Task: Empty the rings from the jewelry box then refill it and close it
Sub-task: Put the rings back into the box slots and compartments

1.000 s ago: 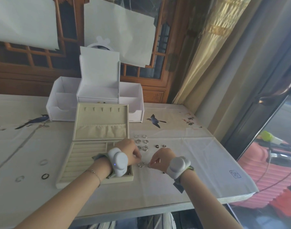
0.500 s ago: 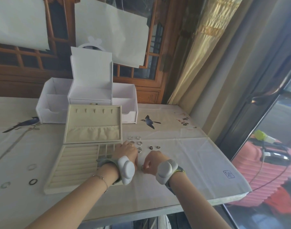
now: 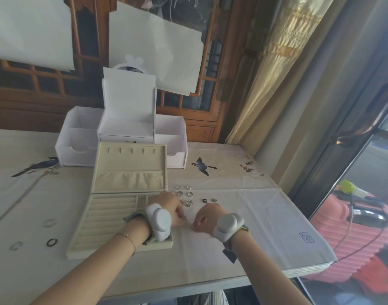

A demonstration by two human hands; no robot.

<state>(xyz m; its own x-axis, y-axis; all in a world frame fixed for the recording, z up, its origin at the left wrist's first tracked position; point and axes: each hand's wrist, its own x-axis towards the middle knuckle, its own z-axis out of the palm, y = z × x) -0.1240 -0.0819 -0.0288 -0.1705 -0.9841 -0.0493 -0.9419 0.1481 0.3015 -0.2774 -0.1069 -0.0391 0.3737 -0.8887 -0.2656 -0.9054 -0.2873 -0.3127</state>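
Box point(image 3: 105, 219): lay open on the table point(image 3: 265, 227).
Rings point(image 3: 189, 202): lay beside it.
Left hand point(image 3: 172, 209): fingers curled, grip unclear.
Right hand point(image 3: 207, 217): likewise.

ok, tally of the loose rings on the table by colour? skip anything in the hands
Silver rings, right of the box: 6
Dark rings, one each side of it: 2
Pale rings, left of it: 2
Total: 10

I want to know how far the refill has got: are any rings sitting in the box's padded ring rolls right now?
No: the ring rolls of the jewelry box show bare, and rings lie on the cloth.
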